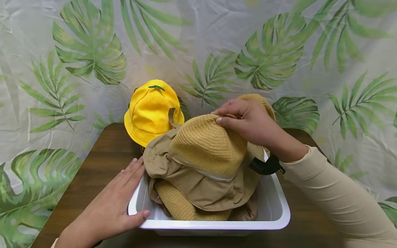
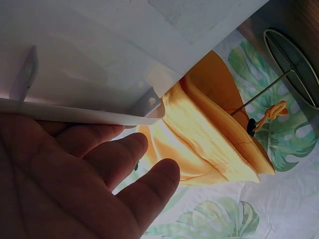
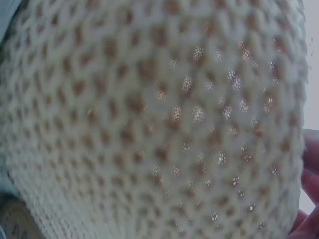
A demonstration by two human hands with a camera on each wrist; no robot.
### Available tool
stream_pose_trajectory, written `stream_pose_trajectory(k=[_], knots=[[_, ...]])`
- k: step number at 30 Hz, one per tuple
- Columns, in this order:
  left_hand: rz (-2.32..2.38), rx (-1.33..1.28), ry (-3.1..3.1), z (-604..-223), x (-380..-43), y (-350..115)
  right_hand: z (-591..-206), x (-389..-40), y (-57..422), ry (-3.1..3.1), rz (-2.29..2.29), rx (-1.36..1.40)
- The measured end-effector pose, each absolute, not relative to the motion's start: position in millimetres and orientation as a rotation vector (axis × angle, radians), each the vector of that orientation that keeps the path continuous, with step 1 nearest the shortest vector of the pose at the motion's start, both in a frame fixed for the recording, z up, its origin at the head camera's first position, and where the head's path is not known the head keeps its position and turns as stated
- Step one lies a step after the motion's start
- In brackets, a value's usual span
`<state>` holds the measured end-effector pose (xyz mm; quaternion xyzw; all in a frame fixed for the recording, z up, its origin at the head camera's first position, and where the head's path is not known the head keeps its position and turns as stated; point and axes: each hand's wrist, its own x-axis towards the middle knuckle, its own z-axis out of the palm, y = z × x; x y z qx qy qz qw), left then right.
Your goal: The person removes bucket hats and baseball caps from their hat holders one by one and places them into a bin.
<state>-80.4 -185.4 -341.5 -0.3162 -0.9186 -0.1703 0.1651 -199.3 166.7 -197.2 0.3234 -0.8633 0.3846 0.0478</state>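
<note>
We count two hands, one basin. Right hand (image 1: 255,122) pinches one tan knit hat (image 1: 211,144) by its crown, thumb on the near side; hat sits over the pile in the white basin (image 1: 217,225). Left hand (image 1: 114,196) has fingers extended, thumb spread, against the basin's left side; left wrist view shows those fingers just under the rim, gripping nothing we can see.

Below the knit hat: one khaki cloth hat (image 1: 214,196), brim spilling toward us, and one more knit piece (image 1: 178,203) low in the basin. Total hats in the pile: we can't tell, they overlap.

Behind the basin, left: one yellow hat (image 1: 152,106) on one wire stand (image 2: 261,92), with one cord (image 2: 275,110). Behind the right hand: one other knit hat (image 1: 260,100), partly hidden. One wooden table (image 1: 99,158), one leaf-print curtain (image 1: 204,34). Right wrist view: mostly blurry knit.
</note>
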Motion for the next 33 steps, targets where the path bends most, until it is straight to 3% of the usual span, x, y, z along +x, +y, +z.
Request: stream_pose_trajectory(k=[20, 33], knots=[[-0.49, -0.922, -2.586, -342.3, -80.5, -187.1, -215.4, -204.3, 173.3, -2.787, 0.672, 1.556], [-0.507, -0.917, -2.595, -340.6, -80.6, -186.2, -227.2, -196.5, 165.9, -2.907, 0.433, 1.715]])
